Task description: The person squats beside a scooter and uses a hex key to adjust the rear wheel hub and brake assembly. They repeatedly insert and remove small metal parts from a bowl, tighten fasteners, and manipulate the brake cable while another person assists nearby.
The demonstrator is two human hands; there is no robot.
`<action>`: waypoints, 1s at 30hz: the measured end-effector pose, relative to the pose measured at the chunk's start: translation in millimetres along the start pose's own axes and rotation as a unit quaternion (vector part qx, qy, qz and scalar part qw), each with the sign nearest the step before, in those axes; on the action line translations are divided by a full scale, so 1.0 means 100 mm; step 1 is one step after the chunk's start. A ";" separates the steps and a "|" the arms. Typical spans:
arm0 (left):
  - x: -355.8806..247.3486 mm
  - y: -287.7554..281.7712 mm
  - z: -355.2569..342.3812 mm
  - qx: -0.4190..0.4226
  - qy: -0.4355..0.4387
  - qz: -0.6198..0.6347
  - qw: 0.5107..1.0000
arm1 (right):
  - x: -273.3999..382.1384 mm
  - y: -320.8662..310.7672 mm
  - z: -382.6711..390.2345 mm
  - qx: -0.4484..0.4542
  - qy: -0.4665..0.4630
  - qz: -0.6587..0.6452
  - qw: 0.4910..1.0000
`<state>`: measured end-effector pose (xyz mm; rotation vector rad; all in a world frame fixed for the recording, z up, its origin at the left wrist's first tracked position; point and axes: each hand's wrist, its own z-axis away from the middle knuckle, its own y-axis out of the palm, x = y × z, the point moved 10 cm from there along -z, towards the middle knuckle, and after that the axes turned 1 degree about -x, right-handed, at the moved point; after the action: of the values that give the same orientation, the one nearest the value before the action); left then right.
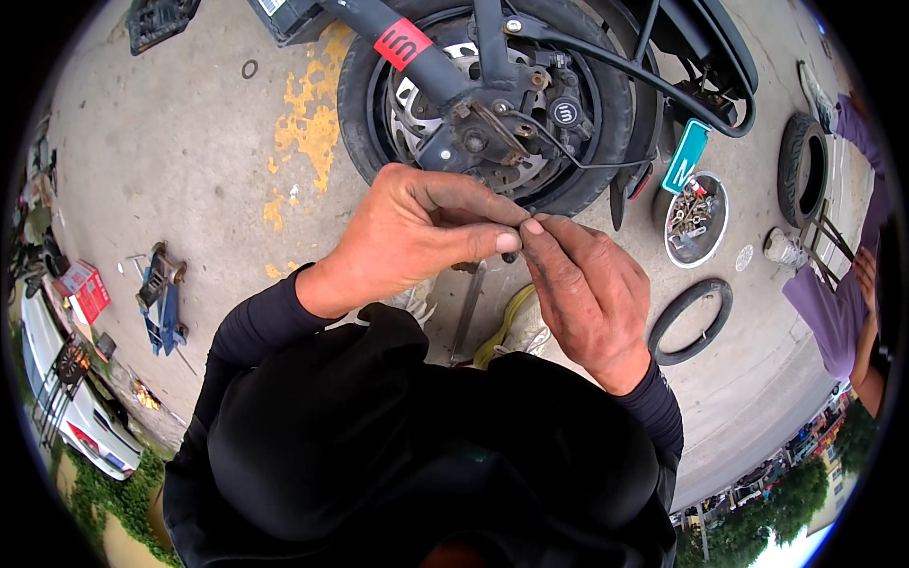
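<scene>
In front of a scooter's wheel [611, 104], my two hands meet fingertip to fingertip. My left hand [402, 232] is closed in a pinch between thumb and forefinger, and my right hand [597, 298] pinches at the same spot from the other side. A small dark piece [510, 257] shows just under the fingertips; its kind is too hidden to tell. Behind the hands are the wheel's brake disc [407, 104], the dark swingarm [407, 47] with a red sticker, and the axle end [475, 141]. A long metal tool [469, 308] lies on the ground between my shoes.
Right of the wheel stands a metal bowl [723, 222] of bolts and small parts beside a teal plate [686, 156]. A black rubber ring [666, 327] and a tyre [788, 170] are further right, near a person in purple [828, 312]. Leftward are a blue tool [166, 317] and a red box [87, 293].
</scene>
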<state>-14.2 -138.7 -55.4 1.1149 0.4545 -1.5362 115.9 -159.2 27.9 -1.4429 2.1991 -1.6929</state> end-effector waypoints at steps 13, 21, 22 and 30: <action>-0.24 -0.08 -0.07 -0.064 0.180 -0.164 0.968 | -0.53 0.17 0.01 -0.071 0.179 -0.061 0.979; -0.45 -0.30 -0.18 -0.157 0.319 -0.453 0.818 | -0.74 0.42 0.05 -0.103 0.169 -0.044 0.979; -0.41 -0.34 -0.21 -0.157 0.305 -0.434 0.833 | -0.73 0.43 0.03 -0.102 0.160 -0.036 0.981; -0.27 -0.42 -0.26 -0.143 0.285 -0.423 0.848 | -0.72 0.54 -0.02 -0.065 0.131 0.024 0.989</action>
<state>-44.1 -90.5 -56.8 1.1810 1.7124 -1.7438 121.3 -111.1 -48.2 -1.2398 2.4967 -1.8494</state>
